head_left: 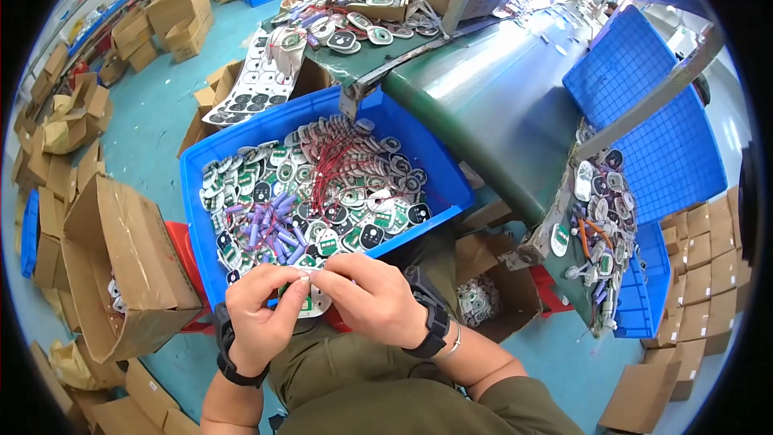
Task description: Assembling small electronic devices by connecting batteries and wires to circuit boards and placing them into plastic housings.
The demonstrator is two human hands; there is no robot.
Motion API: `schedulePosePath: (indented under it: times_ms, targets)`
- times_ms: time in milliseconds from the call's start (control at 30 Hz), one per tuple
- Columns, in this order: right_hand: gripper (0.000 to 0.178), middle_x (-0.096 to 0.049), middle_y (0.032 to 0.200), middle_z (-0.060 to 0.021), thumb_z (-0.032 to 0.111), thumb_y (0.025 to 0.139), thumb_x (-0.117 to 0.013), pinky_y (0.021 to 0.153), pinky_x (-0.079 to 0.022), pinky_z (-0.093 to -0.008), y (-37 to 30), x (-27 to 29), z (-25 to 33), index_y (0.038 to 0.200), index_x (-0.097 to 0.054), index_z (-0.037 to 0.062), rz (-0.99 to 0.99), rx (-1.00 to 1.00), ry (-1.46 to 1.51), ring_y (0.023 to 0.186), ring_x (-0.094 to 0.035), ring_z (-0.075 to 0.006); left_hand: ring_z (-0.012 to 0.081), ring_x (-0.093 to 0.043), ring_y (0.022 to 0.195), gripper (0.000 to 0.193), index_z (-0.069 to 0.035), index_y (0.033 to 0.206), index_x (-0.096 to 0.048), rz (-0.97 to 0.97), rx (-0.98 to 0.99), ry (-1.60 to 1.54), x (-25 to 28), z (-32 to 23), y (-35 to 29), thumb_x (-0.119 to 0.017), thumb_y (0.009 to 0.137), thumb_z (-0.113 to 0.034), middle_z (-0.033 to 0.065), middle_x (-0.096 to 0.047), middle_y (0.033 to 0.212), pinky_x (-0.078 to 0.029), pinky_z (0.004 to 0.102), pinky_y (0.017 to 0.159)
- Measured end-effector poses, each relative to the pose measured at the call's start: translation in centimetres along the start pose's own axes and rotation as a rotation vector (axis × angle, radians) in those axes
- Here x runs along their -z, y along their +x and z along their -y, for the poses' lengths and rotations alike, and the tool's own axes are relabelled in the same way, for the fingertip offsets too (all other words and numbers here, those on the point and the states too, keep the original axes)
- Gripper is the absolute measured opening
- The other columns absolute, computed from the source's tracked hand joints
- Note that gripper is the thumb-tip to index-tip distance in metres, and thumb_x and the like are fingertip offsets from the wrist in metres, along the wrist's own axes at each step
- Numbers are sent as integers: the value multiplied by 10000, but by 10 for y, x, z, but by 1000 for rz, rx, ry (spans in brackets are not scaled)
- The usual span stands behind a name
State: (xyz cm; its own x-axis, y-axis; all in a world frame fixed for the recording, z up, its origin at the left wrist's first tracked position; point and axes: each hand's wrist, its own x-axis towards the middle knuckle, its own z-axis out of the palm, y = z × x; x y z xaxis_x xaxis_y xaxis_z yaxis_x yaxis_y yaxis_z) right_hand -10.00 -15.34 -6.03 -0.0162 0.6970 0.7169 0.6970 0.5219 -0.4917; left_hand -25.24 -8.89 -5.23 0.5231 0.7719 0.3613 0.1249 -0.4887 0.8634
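Fingers [336,283] pinch a white part [314,304], green side up, long axis obscured.

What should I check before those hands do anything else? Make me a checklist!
1. Left hand gripping the white-and-green piece: ok.
2. What the right hand pinches: cannot tell; its fingertips are at the piece, but the detail is too small.
3. Blue bin within easy reach: ok, probably; it sits just ahead.
4. Red wires lying neatly: not ok; they're jumbled over the bin's pieces.
5. Piece's underside: cannot tell; it's hidden.
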Motion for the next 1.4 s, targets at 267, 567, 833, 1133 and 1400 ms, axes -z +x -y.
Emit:
schedulePosePath:
  times_ms: [267,567,833,1133,1400]
  targets:
    - [204,-539,785,-118,-103,665,-601,543,-454,-302,6,2,4,836,-565,2,-45,-116,48,648,-549,-264,52,-454,578,121,7,903,-617,-103,168,-214,-2,3,-4,-587,786,6,31,-558,741,-341,186,495]
    - [201,-526,763,-68,-55,651,-591,512,-448,-295,-1,-6,2,825,-552,36,23,-93,-53,624,-547,-219,76,-541,824,350,14,1171,-464,-85,192,-565,-5,1,-7,-547,831,17,50,-567,944,-444,207,691]
    - [217,-523,767,-78,-62,640,-580,508,-440,-294,1,-5,3,839,-557,22,35,-38,-42,618,-535,-218,84,-556,815,359,35,1159,-465,-90,130,-419,-4,0,-8,-571,817,17,64,-578,934,-464,212,678]
    - [221,-518,745,-83,-51,632,-584,486,-428,-289,2,-8,11,846,-555,-2,-27,-49,-15,586,-526,-222,82,-576,701,352,28,1099,-529,-193,13,-220,-8,-4,-13,-639,766,-4,71,-613,817,-473,210,589]
    - [201,-525,746,-112,-99,636,-589,454,-426,-292,2,0,24,819,-544,-27,44,30,-218,561,-532,-221,176,-618,627,381,27,1055,-562,-241,-176,172,-6,-14,-22,-691,698,-6,135,-633,794,-489,238,557]
